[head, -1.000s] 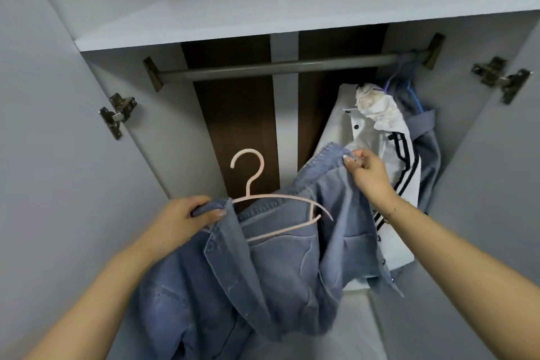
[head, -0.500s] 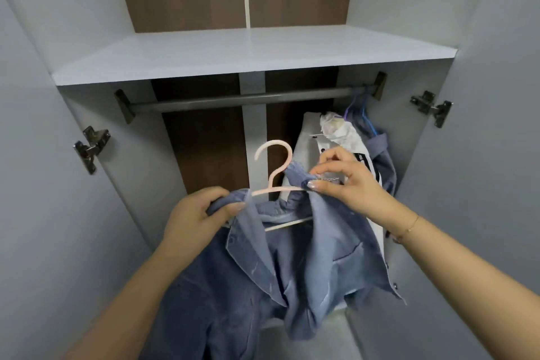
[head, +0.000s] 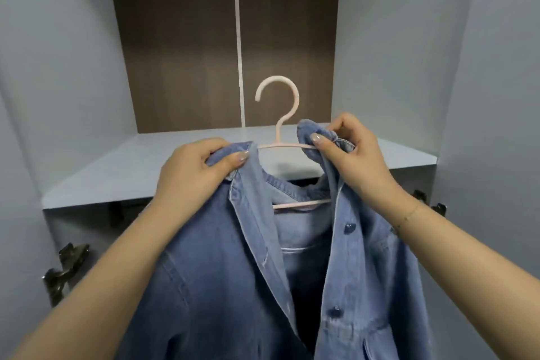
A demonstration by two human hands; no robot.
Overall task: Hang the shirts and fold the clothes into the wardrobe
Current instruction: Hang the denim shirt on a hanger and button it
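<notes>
Held up in front of the wardrobe shelf (head: 122, 172): a blue denim shirt (head: 222, 278) draped over a pale pink hanger (head: 279, 114), front open, two dark buttons showing on the placket below the shelf edge. Left of the hanger's neck, left hand (head: 193, 172) curled round the shirt's shoulder and collar, thumb on top of the fabric. Right of the neck, right hand (head: 350, 155) bunching the other collar end, thumb and fingers pinching denim against the hanger's arm. Hook rising above both hands, upright, set against the dark brown back panel (head: 181, 47) above the shelf, touching nothing. Hanger's lower bar visible inside the neckline, below the shelf's front edge. Under the shelf at left, a metal door hinge (head: 65, 269); another hinge (head: 429, 202) under it at right, just beyond the right wrist.
</notes>
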